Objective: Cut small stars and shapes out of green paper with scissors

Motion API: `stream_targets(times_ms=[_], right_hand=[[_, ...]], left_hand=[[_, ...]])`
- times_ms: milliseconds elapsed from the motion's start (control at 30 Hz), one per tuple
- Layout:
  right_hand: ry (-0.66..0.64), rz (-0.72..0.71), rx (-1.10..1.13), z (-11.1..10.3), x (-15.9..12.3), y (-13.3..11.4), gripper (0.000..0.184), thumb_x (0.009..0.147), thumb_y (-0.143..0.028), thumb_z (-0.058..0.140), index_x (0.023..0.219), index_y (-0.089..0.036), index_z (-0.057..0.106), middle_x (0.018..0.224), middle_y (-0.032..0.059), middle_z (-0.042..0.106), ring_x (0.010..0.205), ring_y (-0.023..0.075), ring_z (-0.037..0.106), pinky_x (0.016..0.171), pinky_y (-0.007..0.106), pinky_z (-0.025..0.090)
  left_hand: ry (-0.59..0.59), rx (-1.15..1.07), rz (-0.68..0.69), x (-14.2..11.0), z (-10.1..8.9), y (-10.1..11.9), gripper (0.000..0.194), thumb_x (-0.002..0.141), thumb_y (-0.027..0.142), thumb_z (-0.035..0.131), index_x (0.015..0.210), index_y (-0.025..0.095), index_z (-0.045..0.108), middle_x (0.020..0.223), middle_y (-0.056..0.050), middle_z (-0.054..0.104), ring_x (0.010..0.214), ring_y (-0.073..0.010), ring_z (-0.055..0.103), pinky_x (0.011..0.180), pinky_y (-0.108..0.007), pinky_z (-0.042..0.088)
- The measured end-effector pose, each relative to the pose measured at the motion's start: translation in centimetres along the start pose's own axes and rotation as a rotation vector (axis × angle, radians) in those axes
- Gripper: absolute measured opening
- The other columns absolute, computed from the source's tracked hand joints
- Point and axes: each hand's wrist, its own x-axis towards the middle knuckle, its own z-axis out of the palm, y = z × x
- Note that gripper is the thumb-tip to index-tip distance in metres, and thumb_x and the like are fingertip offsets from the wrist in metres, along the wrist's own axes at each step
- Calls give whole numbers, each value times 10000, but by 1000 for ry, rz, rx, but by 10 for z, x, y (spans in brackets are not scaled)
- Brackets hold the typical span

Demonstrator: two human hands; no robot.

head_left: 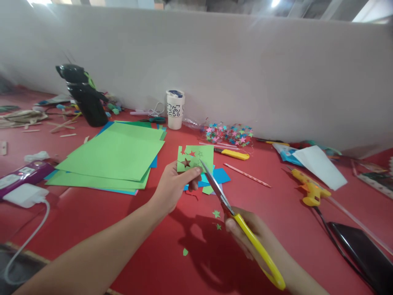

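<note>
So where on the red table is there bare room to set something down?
Bare red table shows in at least two places: between the striped pencil, glue gun and right hand, and between the green sheets, white charger and left forearm. It is crowded around the green card, with paper scraps, the yellow cutter and the star decorations close by.

Red tbl (147, 266) w/ pale grey partition (276, 73) behind, bright lt (275, 3) above.

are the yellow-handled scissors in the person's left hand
No, the right hand holds the yellow-handled scissors, while the left hand grips the green paper with star-shaped cutouts.
</note>
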Motion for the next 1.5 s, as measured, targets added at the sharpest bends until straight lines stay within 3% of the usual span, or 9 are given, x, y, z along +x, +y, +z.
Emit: stream_targets(times_ms=[167,533,1500], right_hand=[[-23,12,-30,-1,0,-1,578,735,-815,353,617,-250,308,369,-118,272,288,57,235,302,219,161],[73,58,3,2,-9,-21,533,757,-749,444,637,-241,333,452,-102,280,385,74,246,347,209,180],[38,63,-26,-1,-6,-18,554,755,-780,392,637,-246,299,492,-98,230,423,85,204,373,238,133]], left_hand=[[12,17,4,0,-1,1,187,715,243,657,587,163,548,482,41,547,412,-61,477,418,-190,359],[27,15,-5,0,-1,3,174,705,236,663,592,158,555,468,45,537,392,-50,460,397,-177,335],[46,-18,-26,0,1,4,186,662,245,683,561,158,553,467,42,529,388,-52,436,392,-195,302]])
